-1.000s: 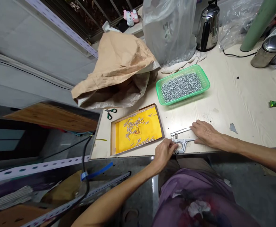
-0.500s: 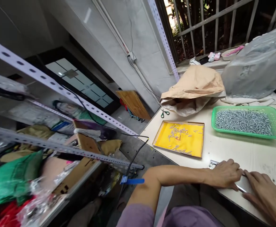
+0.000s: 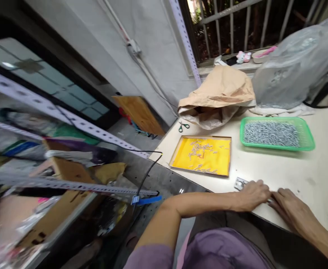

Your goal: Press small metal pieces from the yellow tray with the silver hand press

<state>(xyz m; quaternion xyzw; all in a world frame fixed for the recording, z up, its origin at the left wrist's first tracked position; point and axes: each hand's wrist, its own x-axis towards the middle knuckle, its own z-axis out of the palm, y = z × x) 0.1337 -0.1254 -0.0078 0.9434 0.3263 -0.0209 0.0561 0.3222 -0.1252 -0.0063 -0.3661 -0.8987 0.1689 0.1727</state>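
Note:
My left hand (image 3: pixel 255 195) is closed around a part of a metal piece (image 3: pixel 240 183), whose flat end with holes sticks out to the left over the table's front edge area. Close against it on the right, my right hand (image 3: pixel 285 203) has its fingers curled on something mostly hidden; a small shiny bit shows between the two hands. Beyond them lies a shallow tray with a yellow bottom (image 3: pixel 212 158), holding scattered small metal pins. A green plastic basket (image 3: pixel 306 136) full of similar pins stands to its right.
Green-handled scissors (image 3: pixel 183 127) lie behind the yellow tray. A brown paper bag (image 3: pixel 222 87), a clear plastic bag (image 3: pixel 287 71) and a kettle (image 3: pixel 325 89) stand at the back. A perforated metal rack (image 3: pixel 76 185) with a hanging cable is on the left.
The camera view has shifted, so the table things appear further left. Both hands remain close together near the front edge; the long rod seen between them earlier is now mostly hidden.

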